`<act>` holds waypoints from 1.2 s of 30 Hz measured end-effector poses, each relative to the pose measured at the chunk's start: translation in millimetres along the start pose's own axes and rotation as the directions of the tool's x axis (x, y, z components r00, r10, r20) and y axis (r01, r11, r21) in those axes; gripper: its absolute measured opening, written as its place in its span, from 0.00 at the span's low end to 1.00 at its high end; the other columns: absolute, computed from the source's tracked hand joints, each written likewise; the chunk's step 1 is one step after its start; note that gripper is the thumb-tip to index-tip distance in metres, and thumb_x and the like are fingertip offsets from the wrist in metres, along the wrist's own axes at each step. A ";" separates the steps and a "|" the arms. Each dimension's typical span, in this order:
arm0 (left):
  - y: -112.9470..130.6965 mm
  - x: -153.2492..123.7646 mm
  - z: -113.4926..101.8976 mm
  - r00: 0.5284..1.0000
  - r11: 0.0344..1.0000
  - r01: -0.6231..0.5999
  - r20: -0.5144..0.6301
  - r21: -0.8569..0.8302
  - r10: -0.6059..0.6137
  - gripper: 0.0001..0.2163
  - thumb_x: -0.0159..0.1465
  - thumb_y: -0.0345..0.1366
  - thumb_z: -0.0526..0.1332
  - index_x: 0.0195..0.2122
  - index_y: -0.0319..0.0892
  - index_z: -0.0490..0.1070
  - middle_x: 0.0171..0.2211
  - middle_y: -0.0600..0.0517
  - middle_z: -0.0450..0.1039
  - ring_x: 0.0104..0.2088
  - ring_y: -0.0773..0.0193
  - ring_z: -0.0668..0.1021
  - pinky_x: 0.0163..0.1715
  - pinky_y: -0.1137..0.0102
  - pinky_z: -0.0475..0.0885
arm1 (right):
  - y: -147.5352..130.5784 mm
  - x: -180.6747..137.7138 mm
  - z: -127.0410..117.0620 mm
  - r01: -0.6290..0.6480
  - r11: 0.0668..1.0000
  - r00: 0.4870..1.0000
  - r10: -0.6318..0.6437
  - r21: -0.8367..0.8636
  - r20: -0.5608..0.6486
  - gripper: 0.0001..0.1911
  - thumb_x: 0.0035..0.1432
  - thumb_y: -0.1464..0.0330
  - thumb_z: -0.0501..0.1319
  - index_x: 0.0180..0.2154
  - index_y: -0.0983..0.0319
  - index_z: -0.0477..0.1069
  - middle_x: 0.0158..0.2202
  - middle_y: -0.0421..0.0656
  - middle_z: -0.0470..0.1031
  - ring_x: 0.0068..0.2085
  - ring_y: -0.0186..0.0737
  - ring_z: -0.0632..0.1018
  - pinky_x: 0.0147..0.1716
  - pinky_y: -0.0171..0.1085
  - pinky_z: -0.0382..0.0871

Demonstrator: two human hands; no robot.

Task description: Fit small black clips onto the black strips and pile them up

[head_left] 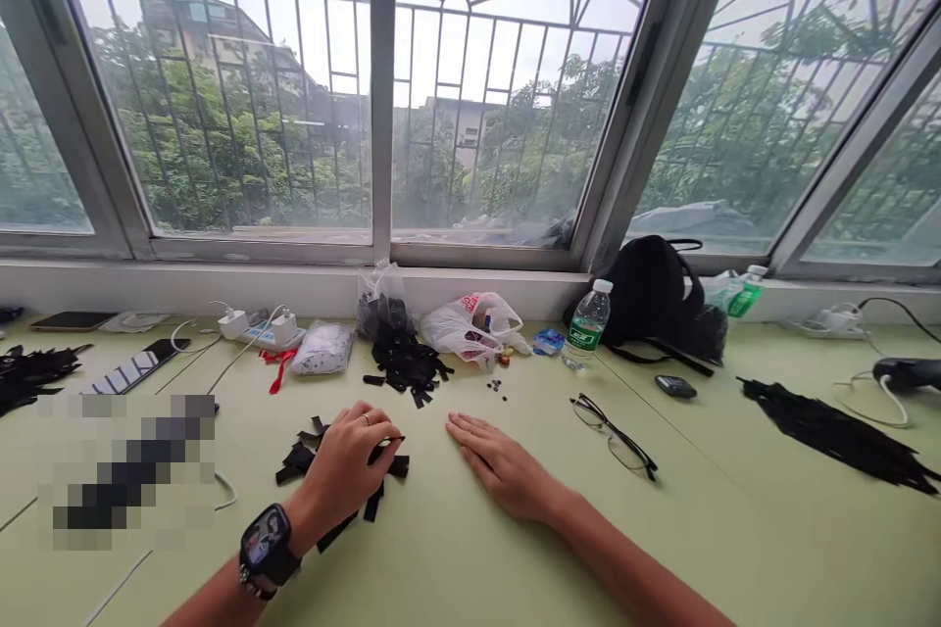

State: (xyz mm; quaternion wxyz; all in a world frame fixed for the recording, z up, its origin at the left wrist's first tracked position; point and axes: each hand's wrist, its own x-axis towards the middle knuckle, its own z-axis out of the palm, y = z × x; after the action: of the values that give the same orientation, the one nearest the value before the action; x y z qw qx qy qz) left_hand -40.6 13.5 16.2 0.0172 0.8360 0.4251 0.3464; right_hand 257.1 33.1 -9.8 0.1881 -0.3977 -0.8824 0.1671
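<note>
My left hand [345, 470], with a smartwatch [266, 537] on its wrist, is closed in a pinch over a loose pile of short black fabric strips [298, 460]. A black strip [394, 442] pokes out between its thumb and fingertips; the rest of that piece is hidden. To the right, my right hand [500, 470] lies flat on the pale green table [470, 568], fingers straight and together, holding nothing. Beyond the hands sits a bigger heap of black strips [408, 362]. Several small dark round pieces [498, 387] lie near it.
Behind are a white plastic bag [463, 328], a water bottle [586, 325] and a black backpack [647, 294]. Eyeglasses [614, 436] lie right of my right hand. At the far right is a long bundle of black strips [838, 436]. Chargers [283, 323] trail cables at left.
</note>
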 end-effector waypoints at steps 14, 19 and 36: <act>34.3 -10.4 10.0 0.998 0.956 -0.064 -0.045 -0.287 0.053 0.04 0.71 0.36 0.62 0.39 0.47 0.76 0.35 0.50 0.79 0.40 0.58 0.77 0.44 0.64 0.72 | -6.7 45.0 19.4 0.135 0.979 0.978 -0.107 0.152 -0.178 0.22 0.66 0.71 0.57 0.59 0.57 0.75 0.62 0.46 0.74 0.64 0.48 0.72 0.66 0.48 0.64; 42.6 -15.2 17.8 0.993 0.898 0.116 0.061 -0.425 -0.099 0.10 0.71 0.42 0.61 0.37 0.45 0.78 0.28 0.51 0.76 0.29 0.63 0.75 0.34 0.69 0.70 | 2.0 41.8 8.4 0.013 0.931 0.981 0.059 0.365 -0.186 0.18 0.67 0.63 0.59 0.55 0.58 0.78 0.54 0.47 0.80 0.56 0.53 0.78 0.59 0.53 0.72; 30.5 -14.2 30.1 0.988 0.877 0.134 0.137 -0.462 -0.078 0.11 0.74 0.40 0.56 0.38 0.46 0.76 0.47 0.46 0.80 0.53 0.53 0.77 0.54 0.62 0.70 | 2.0 34.1 -8.1 0.013 0.980 0.979 0.028 0.200 -0.204 0.07 0.61 0.70 0.61 0.38 0.58 0.79 0.40 0.45 0.80 0.45 0.46 0.77 0.46 0.42 0.71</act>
State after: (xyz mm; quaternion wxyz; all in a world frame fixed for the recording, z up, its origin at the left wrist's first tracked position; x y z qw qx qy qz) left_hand -7.1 -8.2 -4.9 0.2622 0.8007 0.3721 0.3894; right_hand 241.2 61.7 3.2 0.3165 -0.3951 -0.8355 0.2136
